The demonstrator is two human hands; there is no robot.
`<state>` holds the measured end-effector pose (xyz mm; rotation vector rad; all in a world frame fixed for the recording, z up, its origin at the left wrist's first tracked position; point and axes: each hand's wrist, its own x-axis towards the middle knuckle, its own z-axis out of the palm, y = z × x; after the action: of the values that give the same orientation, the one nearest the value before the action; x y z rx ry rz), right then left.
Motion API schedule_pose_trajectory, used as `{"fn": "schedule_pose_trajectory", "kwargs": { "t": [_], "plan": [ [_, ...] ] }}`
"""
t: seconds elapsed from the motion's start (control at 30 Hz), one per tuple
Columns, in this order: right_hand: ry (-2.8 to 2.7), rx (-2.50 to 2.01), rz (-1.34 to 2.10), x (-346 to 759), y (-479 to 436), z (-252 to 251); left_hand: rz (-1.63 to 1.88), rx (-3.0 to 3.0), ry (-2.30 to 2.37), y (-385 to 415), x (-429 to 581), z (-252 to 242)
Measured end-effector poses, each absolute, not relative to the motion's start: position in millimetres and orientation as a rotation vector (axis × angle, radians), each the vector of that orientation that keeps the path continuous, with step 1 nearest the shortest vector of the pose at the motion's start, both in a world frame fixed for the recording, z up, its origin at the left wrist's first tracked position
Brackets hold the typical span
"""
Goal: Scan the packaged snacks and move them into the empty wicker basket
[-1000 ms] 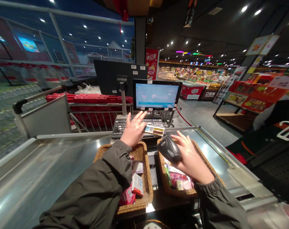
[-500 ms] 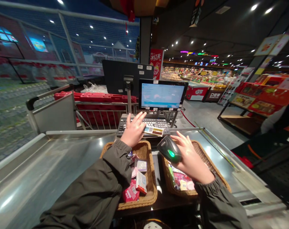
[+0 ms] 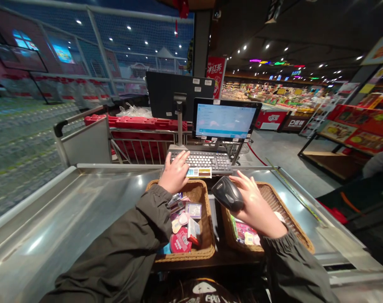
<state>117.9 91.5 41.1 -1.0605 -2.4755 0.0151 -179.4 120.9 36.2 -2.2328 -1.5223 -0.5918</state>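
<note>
My left hand (image 3: 174,172) holds a thin flat packet (image 3: 204,172) with a barcode and a yellow-brown band, pinched on its left end by the thumb side. Its other fingers stretch over the left part of the black keyboard (image 3: 207,161). In my right hand (image 3: 256,208) is a black handheld barcode scanner (image 3: 226,194), its head tilted toward the packet but apart from it. Below my left hand is a wicker basket (image 3: 210,235) of small packages, among them a round red pack (image 3: 180,241) and a small white-and-red box (image 3: 194,231). A second wicker basket (image 3: 300,235) lies under my right hand.
A lit monitor (image 3: 226,121) stands behind the keyboard, with another screen's dark back (image 3: 166,94) to its left. The metal counter (image 3: 103,198) runs out to both sides. A cart (image 3: 84,143) stands beyond it. At right, a person's sleeve (image 3: 379,162) shows.
The scanner's green light has gone out. My left hand has drawn the packet slightly left relative to the keyboard, turning it level. The whole view has shifted a little.
</note>
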Motion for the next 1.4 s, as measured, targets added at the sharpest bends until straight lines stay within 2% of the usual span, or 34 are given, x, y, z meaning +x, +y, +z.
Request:
{"fn": "schedule_pose_trajectory", "kwargs": {
  "t": [0.43, 0.7, 0.8, 1.0, 1.4],
  "plan": [
    [-2.496, -1.049, 0.144, 105.2, 84.1, 34.6, -0.283, -2.304, -1.909, 106.0, -209.4, -66.0],
    [-2.494, -1.096, 0.232, 97.9, 76.8, 29.1, 0.005, -2.283, -2.027, 103.6, -204.1, -95.9],
    [-2.485, -1.105, 0.260, 98.2, 74.5, 25.8, 0.017, -2.300, -2.062, 102.6, -206.2, -96.4],
    [-2.455, -1.148, 0.310, 103.8, 71.6, 20.8, -0.253, -2.492, -1.811, 94.7, -198.8, -74.9],
    [-2.341, -1.324, 0.232, 157.1, 69.1, 14.1, -0.461, -2.593, -1.407, 111.7, -113.6, -32.5]
  ]
}}
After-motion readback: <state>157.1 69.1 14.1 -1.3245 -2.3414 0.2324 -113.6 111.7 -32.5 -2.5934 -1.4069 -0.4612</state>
